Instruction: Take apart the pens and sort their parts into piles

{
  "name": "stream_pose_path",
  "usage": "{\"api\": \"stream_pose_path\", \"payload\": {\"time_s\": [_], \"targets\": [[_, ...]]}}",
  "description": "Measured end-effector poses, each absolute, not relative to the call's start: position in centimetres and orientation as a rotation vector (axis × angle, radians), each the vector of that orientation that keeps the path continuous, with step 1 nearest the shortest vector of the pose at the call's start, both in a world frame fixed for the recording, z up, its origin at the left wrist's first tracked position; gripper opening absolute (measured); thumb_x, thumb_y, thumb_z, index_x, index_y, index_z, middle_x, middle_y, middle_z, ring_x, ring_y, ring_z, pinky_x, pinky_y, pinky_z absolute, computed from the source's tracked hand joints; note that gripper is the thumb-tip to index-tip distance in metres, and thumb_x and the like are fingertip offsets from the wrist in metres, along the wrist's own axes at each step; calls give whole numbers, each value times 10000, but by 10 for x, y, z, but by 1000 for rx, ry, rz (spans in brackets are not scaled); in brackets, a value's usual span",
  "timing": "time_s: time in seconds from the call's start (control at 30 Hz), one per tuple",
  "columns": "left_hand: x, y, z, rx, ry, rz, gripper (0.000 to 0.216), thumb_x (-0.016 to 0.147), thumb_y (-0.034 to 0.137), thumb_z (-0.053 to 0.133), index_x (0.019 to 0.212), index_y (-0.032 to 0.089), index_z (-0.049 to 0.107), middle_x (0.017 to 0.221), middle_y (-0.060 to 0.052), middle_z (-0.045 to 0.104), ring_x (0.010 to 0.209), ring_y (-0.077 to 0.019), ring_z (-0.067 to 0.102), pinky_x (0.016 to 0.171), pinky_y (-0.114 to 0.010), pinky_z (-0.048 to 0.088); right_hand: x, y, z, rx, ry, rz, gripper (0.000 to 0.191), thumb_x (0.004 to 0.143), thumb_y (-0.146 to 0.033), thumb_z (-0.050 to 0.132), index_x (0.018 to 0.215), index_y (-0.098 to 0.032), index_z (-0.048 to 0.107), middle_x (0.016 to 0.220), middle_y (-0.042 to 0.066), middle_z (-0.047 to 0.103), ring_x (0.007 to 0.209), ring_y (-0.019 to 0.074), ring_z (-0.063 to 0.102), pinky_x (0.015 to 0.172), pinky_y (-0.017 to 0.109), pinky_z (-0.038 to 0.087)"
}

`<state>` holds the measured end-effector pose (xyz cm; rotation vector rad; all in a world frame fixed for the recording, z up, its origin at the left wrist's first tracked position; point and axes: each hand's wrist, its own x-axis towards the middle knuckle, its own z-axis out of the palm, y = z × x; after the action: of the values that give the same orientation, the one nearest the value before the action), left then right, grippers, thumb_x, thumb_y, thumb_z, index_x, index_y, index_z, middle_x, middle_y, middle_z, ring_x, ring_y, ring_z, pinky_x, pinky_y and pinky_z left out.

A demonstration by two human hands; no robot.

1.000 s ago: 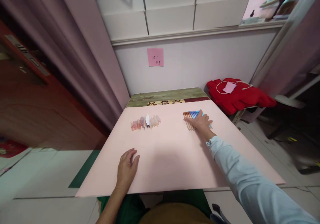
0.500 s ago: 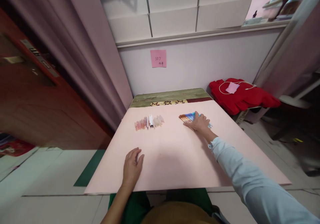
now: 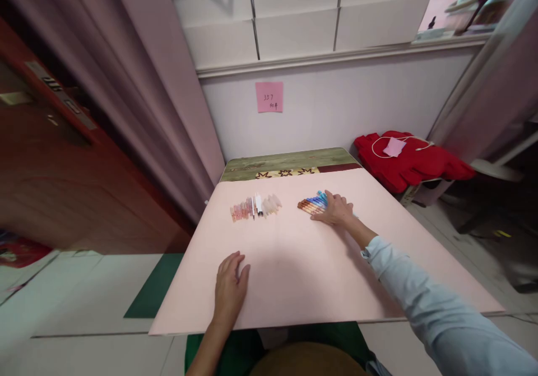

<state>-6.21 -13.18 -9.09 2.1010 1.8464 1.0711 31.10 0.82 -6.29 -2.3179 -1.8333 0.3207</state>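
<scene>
My right hand [image 3: 338,210] lies over a row of slim coloured pens [image 3: 309,205], running from brown to blue. Its thumb is at their near ends and its fingers are at their far ends, with part of the row hidden beneath the palm. My left hand [image 3: 231,286] rests on the pink tabletop sheet [image 3: 290,286], fingers loosely curved, thumb apart, holding nothing. Beyond it lies a second row: pinkish pens [image 3: 241,211], white pens with dark tips [image 3: 258,204] and pale translucent ones [image 3: 271,203].
A green wood-patterned strip [image 3: 290,158] shows at the table's far edge, against the wall. Red cloth [image 3: 399,166] with a white cable lies off the right corner. A mauve curtain [image 3: 168,84] and brown door [image 3: 63,185] stand on the left.
My right hand and the coloured pens under it have shifted slightly left on the sheet. The view has turned a little; my left hand stays at the near left.
</scene>
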Motion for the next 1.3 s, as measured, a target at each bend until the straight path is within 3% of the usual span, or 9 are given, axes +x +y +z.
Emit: {"api": "stream_pose_path", "payload": {"time_s": [0.3,0.47,0.67,0.9,1.07,1.13,1.3], "targets": [[-65,-134,-88,1996,1829,1073,295,861,378,548,1080,200,638,1196,-106,638,1167,-275,556,1017,-479,453,283,-22,-66,-2147,-2003,272,1093,614,-740,654,1489,-232,242,1319,178,497,1207,384,423,930,513,329],[-55,-130,-79,1916,1811,1014,374,850,415,557,1155,202,594,1253,-118,595,1204,-291,533,1013,-499,450,282,-23,-70,-2172,-2026,265,1017,556,-812,638,1373,-243,428,1357,167,467,1196,387,426,938,527,321],[-11,-104,-74,1996,1536,949,471,847,457,579,1250,217,537,1378,-127,504,1309,-284,456,1072,-469,396,277,-34,-75,-2043,-2098,185,873,656,-776,609,1339,-250,471,1290,148,522,1132,353,472,906,463,357],[38,-48,-80,2150,1276,795,767,830,563,573,1430,138,359,1504,-205,352,1424,-311,283,1144,-495,276,260,-64,-75,-1752,-2256,173,783,738,-728,576,1350,-246,495,1279,146,548,1119,332,492,925,445,355],[46,-44,-82,2497,1030,619,999,693,703,632,1485,196,297,1548,-176,298,1439,-330,244,1174,-528,163,253,-73,-79,-1521,-2322,225,804,774,-706,561,1398,-211,454,1292,160,569,1139,332,513,957,449,365],[48,-45,-80,2626,939,554,961,726,701,596,1496,217,286,1541,-145,329,1436,-320,257,1179,-520,145,255,-73,-80,-1455,-2328,278,857,773,-714,556,1429,-183,409,1293,171,575,1144,333,526,964,448,377],[44,-43,-78,2759,859,451,625,935,499,427,1486,226,312,1494,-103,424,1357,-247,412,1132,-424,304,263,-74,-84,-1399,-2351,137,902,781,-743,515,1438,-137,392,1362,199,520,1246,341,462,1066,492,282]]}}
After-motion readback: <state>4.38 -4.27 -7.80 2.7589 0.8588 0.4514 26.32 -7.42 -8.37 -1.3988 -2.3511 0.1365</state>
